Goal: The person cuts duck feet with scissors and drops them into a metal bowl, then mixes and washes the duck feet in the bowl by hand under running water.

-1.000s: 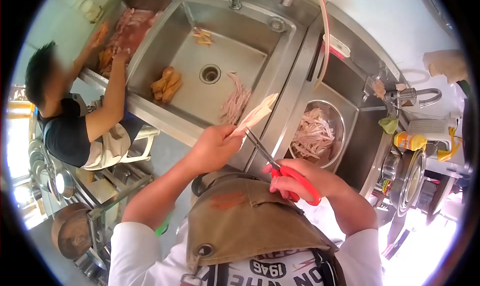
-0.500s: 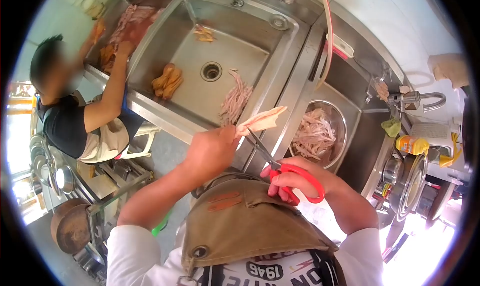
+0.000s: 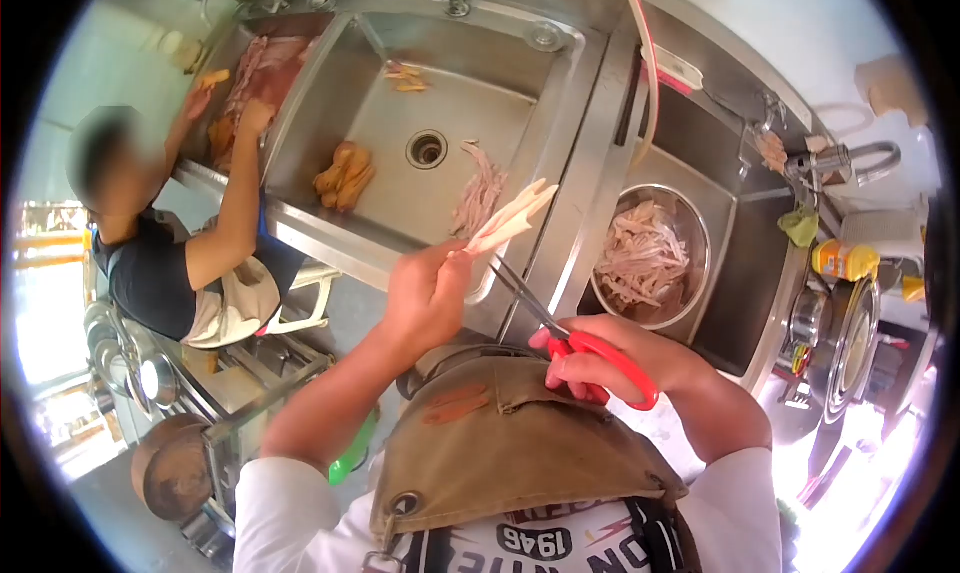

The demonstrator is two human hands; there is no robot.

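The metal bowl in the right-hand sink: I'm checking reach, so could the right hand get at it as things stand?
Probably yes: nothing visible blocks the way from the right hand to the uncovered metal bowl, though the red-handled scissors occupy the hand's grip.

My left hand (image 3: 428, 291) hides lower end of piece (image 3: 512, 218); can't tell if scissors' (image 3: 541, 315) tips touch it. Handle covers part of my right hand (image 3: 645, 341). Co-worker's head (image 3: 108, 160) blurred. Hose (image 3: 650, 68) cut off by top edge.

One head-worn view faces forward and down, close over the left hand (image 3: 425, 295) and right hand (image 3: 622, 335), edges perhaps warped
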